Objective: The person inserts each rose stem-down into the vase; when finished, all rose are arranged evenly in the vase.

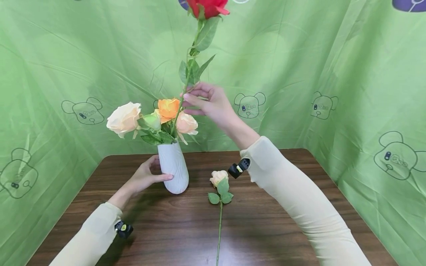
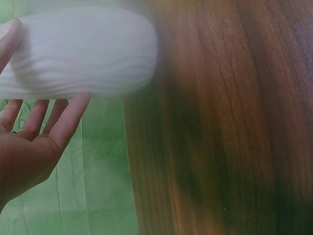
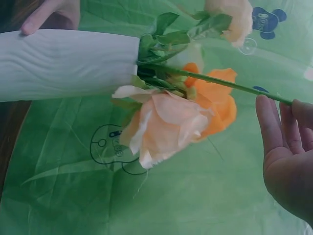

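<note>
A white vase (image 1: 175,170) with a rippled surface stands on the table, its body gripped by my left hand (image 1: 146,175) between thumb and fingers. In it are a cream rose (image 1: 124,119), an orange rose (image 1: 168,109), a peach rose (image 1: 186,123) and a pale green bloom (image 1: 151,121). My right hand (image 1: 209,101) pinches the green stem of a tall red rose (image 1: 209,8). That stem's lower end goes into the vase mouth, as the right wrist view shows; its tip inside is hidden. The red bloom is cut off by the head view's top edge.
Another cream rose (image 1: 219,178) lies on the dark wooden table (image 1: 173,232), right of the vase, its stem pointing toward the front edge. Green curtains (image 1: 283,74) with printed bear outlines surround the table at the back and both sides.
</note>
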Available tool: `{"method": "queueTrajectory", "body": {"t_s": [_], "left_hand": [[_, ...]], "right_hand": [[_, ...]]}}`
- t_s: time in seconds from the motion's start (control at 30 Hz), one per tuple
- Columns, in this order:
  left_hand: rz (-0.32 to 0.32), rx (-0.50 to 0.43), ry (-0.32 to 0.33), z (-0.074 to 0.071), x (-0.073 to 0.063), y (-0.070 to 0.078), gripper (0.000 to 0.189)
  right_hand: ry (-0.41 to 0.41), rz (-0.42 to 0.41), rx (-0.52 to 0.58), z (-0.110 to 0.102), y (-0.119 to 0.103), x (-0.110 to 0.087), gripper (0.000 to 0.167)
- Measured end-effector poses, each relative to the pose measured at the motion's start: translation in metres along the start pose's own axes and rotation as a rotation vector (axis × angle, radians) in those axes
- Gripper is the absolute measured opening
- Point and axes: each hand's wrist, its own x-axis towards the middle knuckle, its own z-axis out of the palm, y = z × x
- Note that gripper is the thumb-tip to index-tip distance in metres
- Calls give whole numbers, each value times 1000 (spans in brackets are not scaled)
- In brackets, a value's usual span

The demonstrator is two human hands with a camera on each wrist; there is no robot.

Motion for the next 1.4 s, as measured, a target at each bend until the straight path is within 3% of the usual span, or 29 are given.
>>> {"method": "queueTrajectory", "body": {"t_s": [0.6, 0.87, 1.4], "left_hand": [[4, -2, 4, 1, -1, 1, 81], [7, 6, 6, 1, -2, 1, 82], [5, 6, 19, -2, -5, 0, 81]], "right_hand": [[-79, 90, -147, 18, 31, 7, 13], [-74, 225, -196, 21, 36, 9, 15], [-125, 249, -257, 36, 43, 15, 16]]}}
